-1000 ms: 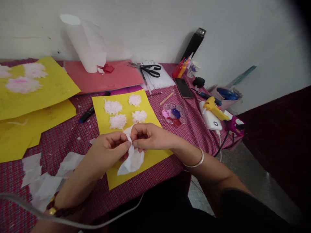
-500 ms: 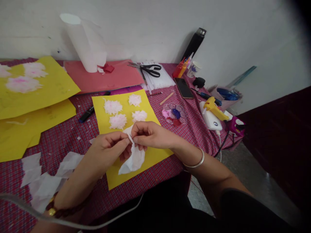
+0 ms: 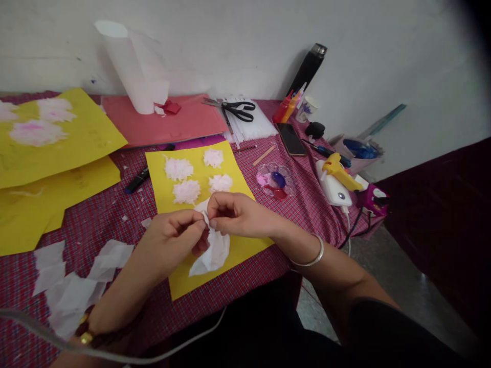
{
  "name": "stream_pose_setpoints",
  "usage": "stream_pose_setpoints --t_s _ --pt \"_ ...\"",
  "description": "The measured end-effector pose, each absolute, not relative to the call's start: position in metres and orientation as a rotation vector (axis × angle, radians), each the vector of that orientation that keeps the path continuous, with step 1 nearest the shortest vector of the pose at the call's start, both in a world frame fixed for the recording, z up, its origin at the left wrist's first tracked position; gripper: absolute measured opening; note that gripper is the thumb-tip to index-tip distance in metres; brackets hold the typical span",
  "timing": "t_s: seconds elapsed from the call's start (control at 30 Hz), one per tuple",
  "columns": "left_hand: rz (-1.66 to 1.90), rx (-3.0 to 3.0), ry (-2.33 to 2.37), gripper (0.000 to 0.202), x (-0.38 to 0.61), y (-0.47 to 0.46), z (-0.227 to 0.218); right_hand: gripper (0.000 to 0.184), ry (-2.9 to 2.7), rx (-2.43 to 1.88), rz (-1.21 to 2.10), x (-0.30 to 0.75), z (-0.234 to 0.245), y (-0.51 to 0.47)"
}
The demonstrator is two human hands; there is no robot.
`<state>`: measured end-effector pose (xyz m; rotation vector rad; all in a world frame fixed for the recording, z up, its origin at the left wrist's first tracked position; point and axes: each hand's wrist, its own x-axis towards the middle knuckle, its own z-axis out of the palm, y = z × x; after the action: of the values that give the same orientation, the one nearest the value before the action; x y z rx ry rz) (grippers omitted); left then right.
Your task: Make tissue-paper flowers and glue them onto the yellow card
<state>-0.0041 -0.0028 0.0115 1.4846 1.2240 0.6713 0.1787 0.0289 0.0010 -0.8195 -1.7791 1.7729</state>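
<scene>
The left hand [image 3: 174, 236] and right hand [image 3: 233, 214] both pinch a crumpled white tissue paper piece [image 3: 213, 252], held just above the yellow paper sheet [image 3: 238, 246] on the worktop [image 3: 115, 214], near four tissue flowers [image 3: 186, 191].

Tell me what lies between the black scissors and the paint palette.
In the head view, a wooden stick lies on the checked cloth between the scissors and the palette.
</scene>
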Motion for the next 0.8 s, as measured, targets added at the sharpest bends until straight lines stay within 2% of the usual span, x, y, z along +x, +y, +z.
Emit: stream_pose_setpoints --t_s 0.33,0.8 --pt "0.681 1.478 1.292 0.028 0.0031 -0.0045 0.0204 0.009 -1.819 -0.852 1.667 0.1784 0.0015 0.0271" --pt "0.655 1.613 1.275 0.031 0.0 -0.0053 0.0171 0.01 -1.816 -0.837 1.692 0.1785 0.0026 0.0268"
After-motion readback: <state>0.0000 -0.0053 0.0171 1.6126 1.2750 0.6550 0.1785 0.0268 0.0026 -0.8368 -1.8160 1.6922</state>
